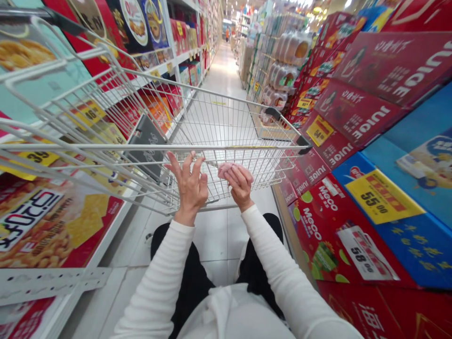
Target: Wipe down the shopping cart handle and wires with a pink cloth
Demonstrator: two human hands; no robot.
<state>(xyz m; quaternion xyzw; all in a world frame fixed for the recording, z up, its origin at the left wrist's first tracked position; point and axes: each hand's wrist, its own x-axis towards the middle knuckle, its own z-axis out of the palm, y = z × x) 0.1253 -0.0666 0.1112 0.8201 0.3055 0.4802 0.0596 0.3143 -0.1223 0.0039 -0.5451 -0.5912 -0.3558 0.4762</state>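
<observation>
Head view, looking down my own white sleeves: both arms reach forward to the shopping cart [226,117] right in front of me. My left hand [189,184] is up against the near wire wall, fingers spread wide and loose, palm pressed to the wires, gripping nothing. My right hand [239,182] is curled over, fingers bent down around a small pink item [227,168] at the cart's near edge; I can't make out what it is. The cart's grey basket looks bare of goods from here, with the pale floor tiles showing through the mesh. To my right, red cartons [356,113] read "JUICE", and below them red boxes [318,221] read "MeCo". Yellow price tags [379,195] show 55.00 and 58.00. A blue carton [420,188] sits just beside them. On my left, the shelf [52,278] holds cracker boxes [52,226], with yellow price labels along the shelf edges, partly seen through the wires.
</observation>
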